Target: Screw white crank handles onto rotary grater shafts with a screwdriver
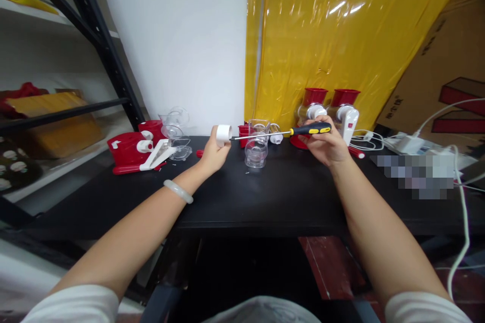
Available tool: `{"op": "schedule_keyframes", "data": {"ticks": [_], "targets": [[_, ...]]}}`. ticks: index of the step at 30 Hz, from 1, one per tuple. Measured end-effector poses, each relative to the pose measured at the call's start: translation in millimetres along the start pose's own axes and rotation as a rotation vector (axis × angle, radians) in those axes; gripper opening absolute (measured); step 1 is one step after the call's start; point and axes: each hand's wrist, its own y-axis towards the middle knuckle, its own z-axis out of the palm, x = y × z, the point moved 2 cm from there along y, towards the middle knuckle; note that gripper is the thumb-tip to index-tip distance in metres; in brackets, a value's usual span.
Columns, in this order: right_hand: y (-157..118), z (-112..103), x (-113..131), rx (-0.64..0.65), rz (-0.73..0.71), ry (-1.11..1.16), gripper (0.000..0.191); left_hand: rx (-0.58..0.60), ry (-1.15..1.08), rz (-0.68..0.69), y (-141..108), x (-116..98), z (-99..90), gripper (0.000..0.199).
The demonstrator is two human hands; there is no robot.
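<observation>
My left hand [214, 155] is closed around a white plastic ring [224, 134], held up above the black table. In my right hand [329, 144] is a screwdriver [310, 129] with a black and yellow handle. Its long shaft points left, and the tip is at the ring's right side; whether it touches cannot be made out. Beyond the shaft stand clear plastic housings [256, 154] and a red part [243, 136]. Close by lies a drum-like part with a white end [276, 135].
Red bases with white levers [131, 151] and clear housings [177, 131] stand left on the black table [227, 202]. Two red-topped machines [346, 111] are at the back right. White cables [460, 222] and a power strip [411, 144] lie right. A shelf rack [102, 35] borders the left.
</observation>
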Motion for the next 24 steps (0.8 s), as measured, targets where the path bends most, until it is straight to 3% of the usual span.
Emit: {"op": "schedule_keyframes", "data": {"ticks": [3,7,9,13,18,22,24], "targets": [[1.6,-2.6,0.3,-0.042,0.011,-0.053,0.039,0.002,0.009,0.002,-0.4,-0.7,0.4,0.031],[9.1,-11.5,-10.5,-0.196,0.001,-0.17,0.057,0.019,-0.011,-0.004,-0.5,-0.9,1.1,0.031],[11.9,-14.2,-15.4,-0.233,0.001,-0.198,0.051,0.009,-0.027,-0.024,-0.2,-0.8,0.8,0.031],[11.8,-14.0,-18.4,-0.151,0.004,-0.111,0.037,-0.041,-0.047,-0.079,1.3,1.9,-1.7,0.031],[7.8,-10.0,-23.0,-0.034,0.029,-0.084,0.041,-0.071,-0.079,-0.095,1.8,5.9,-3.1,0.029],[12.1,-9.9,-29.3,-0.128,-0.04,-0.106,0.027,-0.057,-0.068,-0.052,0.7,1.3,-1.4,0.028],[14.5,-11.4,-29.5,-0.215,-0.125,-0.173,0.033,-0.033,-0.045,-0.033,-0.1,-2.8,-0.2,0.031]]}}
